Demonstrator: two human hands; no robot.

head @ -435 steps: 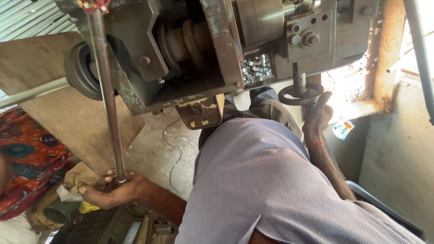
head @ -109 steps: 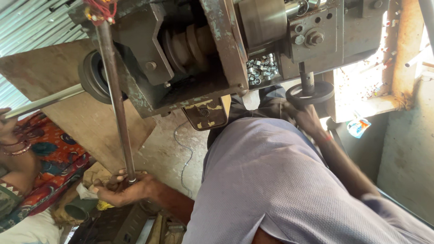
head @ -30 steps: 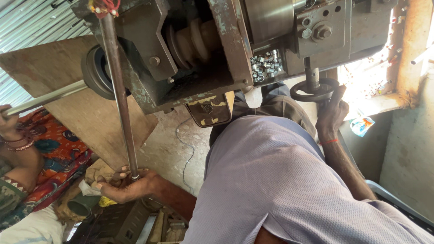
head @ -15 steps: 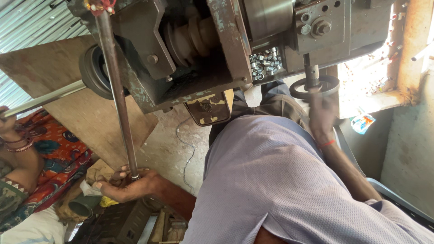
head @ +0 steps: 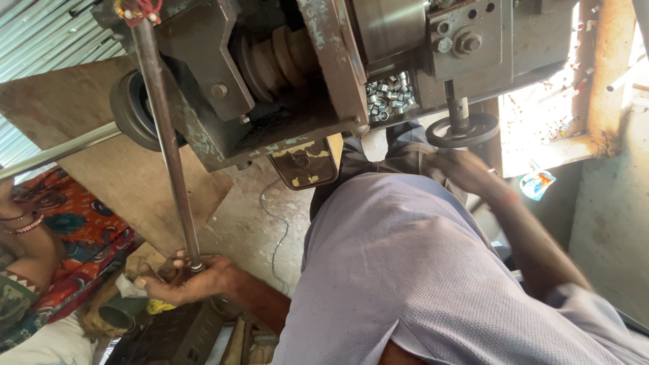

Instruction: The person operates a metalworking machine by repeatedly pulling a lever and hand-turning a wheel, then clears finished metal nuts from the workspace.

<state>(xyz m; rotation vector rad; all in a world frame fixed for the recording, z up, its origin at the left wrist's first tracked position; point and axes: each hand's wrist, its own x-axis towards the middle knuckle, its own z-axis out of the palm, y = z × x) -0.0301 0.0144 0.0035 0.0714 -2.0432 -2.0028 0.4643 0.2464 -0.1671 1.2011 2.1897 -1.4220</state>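
My left hand (head: 182, 277) is closed round the lower end of a long steel rod (head: 165, 142) that runs up to the top of a heavy, worn metal machine (head: 291, 101). My right hand (head: 466, 172) reaches past my lilac shirt (head: 405, 270) and sits just under a dark round handwheel (head: 463, 132) on a short shaft. That hand is blurred by motion, so its grip on the wheel's rim is unclear. A stepped brown pulley (head: 277, 57) shows inside the machine.
Several small shiny metal rings (head: 389, 94) lie in a recess of the machine. A wooden board (head: 101, 169) leans at the left. Another person's arm with bangles (head: 27, 226) rests by patterned red cloth (head: 81, 236). Dark metal parts (head: 176, 334) lie below.
My right hand, which gripped the handwheel a second ago, has slid down to just beneath it. My left hand has stayed on the rod's end. The view has shifted slightly.
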